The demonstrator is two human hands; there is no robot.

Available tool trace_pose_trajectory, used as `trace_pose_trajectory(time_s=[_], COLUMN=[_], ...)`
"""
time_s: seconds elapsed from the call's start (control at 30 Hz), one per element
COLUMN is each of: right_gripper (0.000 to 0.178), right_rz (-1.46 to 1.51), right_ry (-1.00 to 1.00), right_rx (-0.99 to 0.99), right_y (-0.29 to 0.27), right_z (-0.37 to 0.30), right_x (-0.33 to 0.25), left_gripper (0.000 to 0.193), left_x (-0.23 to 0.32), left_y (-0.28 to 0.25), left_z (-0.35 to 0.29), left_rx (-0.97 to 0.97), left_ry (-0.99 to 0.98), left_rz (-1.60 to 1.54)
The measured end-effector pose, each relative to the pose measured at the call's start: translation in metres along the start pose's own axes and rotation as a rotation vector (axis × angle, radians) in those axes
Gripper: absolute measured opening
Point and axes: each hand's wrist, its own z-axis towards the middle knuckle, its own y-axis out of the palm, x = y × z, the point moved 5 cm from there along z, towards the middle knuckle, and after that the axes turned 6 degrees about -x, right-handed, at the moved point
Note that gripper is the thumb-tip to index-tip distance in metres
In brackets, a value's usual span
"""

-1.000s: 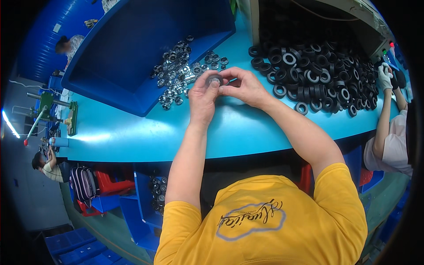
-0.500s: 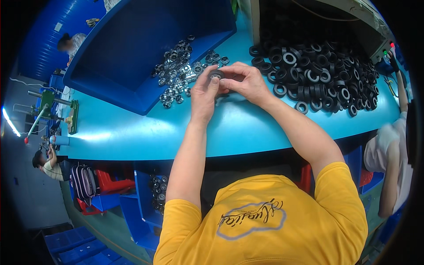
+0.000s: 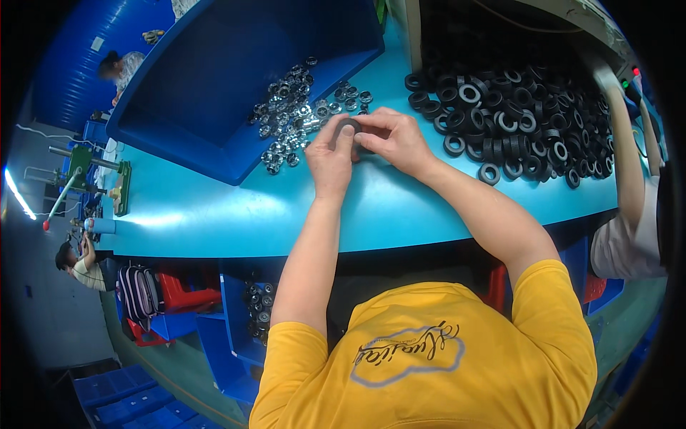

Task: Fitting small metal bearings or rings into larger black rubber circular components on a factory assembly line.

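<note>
Black ring (image 3: 349, 121): between my two hands, above the counter (image 3: 400, 229), in from its near edge; round, no long axis.
Left hand (image 3: 329, 163): my grip pinches it, thumb across its face.
Right hand (image 3: 401, 145): thumb and fingertips closed at its right rim.
Nearer hand: neither; both touch it.

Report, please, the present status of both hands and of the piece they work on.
Left hand grips black ring. Right hand at ring's right edge. Chrome pieces close by, ahead and left; nothing seen blocking the hands.
</note>
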Motion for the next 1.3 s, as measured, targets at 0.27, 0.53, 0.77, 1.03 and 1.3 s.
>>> trace_pose_trajectory(time_s=[0.27, 0.53, 0.77, 1.03, 1.3], right_gripper=[0.043, 0.036, 0.032, 0.029, 0.031], right_rz=[0.496, 0.45, 0.481, 0.606, 0.419], right_ry=[0.294, 0.311, 0.325, 0.349, 0.266], right_rx=[-0.093, -0.052, -0.001, -0.144, -0.126], right_y=[-0.005, -0.002, -0.004, -0.009, -0.006], right_z=[0.008, 0.007, 0.003, 0.007, 0.007], right_x=[0.012, 0.021, 0.019, 0.024, 0.012], left_gripper=[0.052, 0.048, 0.046, 0.051, 0.028], left_x=[0.011, 0.008, 0.023, 0.015, 0.001], left_y=[0.007, 0.012, 0.022, 0.021, 0.009], left_z=[0.002, -0.006, -0.014, -0.007, 0.001], left_rx=[-0.117, -0.078, -0.002, -0.167, -0.151], left_ry=[0.101, 0.29, 0.559, 0.259, 0.12], left_rz=[-0.08, 0.21, 0.619, 0.039, -0.189])
